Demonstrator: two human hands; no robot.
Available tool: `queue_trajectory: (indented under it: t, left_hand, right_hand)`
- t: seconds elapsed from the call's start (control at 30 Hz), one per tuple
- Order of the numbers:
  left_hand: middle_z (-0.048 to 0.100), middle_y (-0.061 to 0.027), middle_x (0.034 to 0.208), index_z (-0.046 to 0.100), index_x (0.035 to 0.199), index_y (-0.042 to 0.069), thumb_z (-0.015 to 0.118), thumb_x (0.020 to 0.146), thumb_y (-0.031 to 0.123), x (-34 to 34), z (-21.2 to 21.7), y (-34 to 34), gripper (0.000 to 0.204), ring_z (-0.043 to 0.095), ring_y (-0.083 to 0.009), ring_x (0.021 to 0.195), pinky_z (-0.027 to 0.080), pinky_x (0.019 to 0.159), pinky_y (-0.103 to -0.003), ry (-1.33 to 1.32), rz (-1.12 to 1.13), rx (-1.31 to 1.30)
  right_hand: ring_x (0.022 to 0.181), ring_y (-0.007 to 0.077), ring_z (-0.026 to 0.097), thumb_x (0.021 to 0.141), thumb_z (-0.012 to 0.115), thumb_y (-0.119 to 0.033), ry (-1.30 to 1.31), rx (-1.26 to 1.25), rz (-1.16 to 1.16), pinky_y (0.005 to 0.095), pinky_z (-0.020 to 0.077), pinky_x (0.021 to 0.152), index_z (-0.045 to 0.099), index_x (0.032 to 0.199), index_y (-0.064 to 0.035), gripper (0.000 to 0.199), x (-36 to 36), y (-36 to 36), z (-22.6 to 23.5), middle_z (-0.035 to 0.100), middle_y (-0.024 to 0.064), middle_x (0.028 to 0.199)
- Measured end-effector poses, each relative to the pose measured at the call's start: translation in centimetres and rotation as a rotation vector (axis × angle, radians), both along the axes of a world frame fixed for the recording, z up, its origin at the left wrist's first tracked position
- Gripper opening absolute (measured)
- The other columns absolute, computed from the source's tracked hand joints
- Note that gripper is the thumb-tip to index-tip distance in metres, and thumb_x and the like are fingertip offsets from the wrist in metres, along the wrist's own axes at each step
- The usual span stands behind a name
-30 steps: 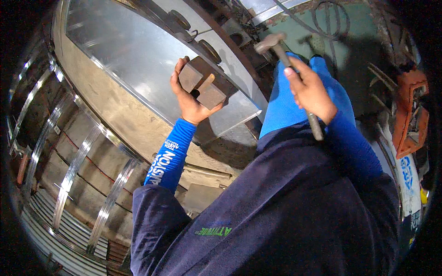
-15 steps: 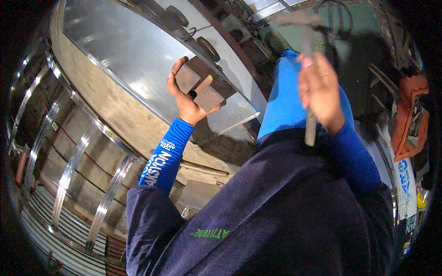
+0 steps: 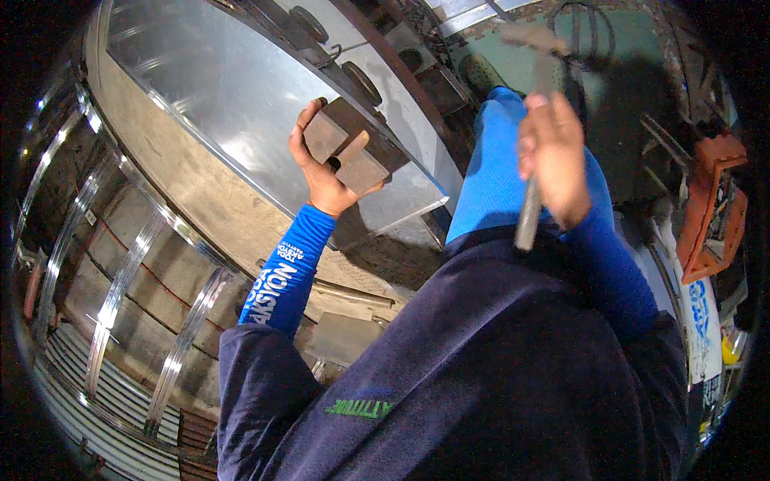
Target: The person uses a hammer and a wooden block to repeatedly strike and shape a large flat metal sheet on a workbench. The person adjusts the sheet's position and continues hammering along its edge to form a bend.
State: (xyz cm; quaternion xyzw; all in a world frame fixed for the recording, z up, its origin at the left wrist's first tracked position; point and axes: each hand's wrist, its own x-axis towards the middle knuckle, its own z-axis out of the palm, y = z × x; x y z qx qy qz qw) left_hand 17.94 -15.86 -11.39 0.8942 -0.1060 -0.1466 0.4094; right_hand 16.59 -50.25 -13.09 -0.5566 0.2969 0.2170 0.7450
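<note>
My left hand [image 3: 327, 188] grips a heavy grey-brown metal block [image 3: 361, 171] with flat faces and a gap between them. A finger shows in that gap, and the block sits at the near edge of a shiny metal sheet [image 3: 200, 88]. What lies under the block is hidden. My right hand [image 3: 553, 160] is closed round the handle of a hammer [image 3: 527, 220], raised over my blue-clad leg. The hammer's head, beyond my hand, is blurred by motion and stands apart from the block.
Under the sheet lies a pale wooden board [image 3: 168, 148]. Shiny metal rails [image 3: 120, 297] stand at the left. An orange-brown frame-like object [image 3: 714, 208] is at the right. Dark round parts [image 3: 361, 84] lie past the sheet, and a cable [image 3: 597, 32] coils on the green floor.
The hammer has tilted, its handle end swinging left, and my right hand has shifted slightly. My left hand and the block have stayed almost still.
</note>
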Motion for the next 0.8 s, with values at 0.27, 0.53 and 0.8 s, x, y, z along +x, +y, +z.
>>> queue_trajectory:
  t: [0.27,0.53,0.8]
  left_hand:
    - [0.03,-0.0121,0.155,-0.003,0.155,0.032,0.095,0.055,0.032,0.2,0.4,-1.0,0.14,0.043,-0.0327,0.137,0.038,0.116,-0.052,-0.111,-0.008,0.006]
    - [0.032,-0.0115,0.155,0.003,0.156,0.03,0.096,0.051,0.034,0.1,-0.6,0.0,0.14,0.042,-0.0307,0.139,0.037,0.117,-0.05,-0.039,0.044,-0.017]
    - [0.026,-0.0148,0.159,-0.005,0.155,0.032,0.101,0.045,0.028,-0.1,-0.2,0.2,0.153,0.041,-0.0342,0.14,0.036,0.118,-0.049,-0.08,-0.025,-0.005]
  right_hand:
    - [0.047,0.0134,0.047,0.106,0.052,-0.029,0.214,0.162,0.314,0.031,0.0418,0.042,0.048,0.089,-0.0089,0.026,1.0,1.4,2.2,0.048,0.0022,0.063]
    - [0.075,0.0358,0.061,0.103,0.056,-0.021,-0.028,0.072,0.504,0.0427,0.0482,0.074,0.052,0.103,-0.0007,0.021,-3.1,5.9,2.6,0.057,0.0187,0.077]
    - [0.043,0.0144,0.046,0.106,0.052,-0.028,0.228,0.034,-0.039,0.0305,0.0399,0.04,0.046,0.087,-0.0105,0.027,1.8,1.9,1.1,0.05,0.0014,0.062]
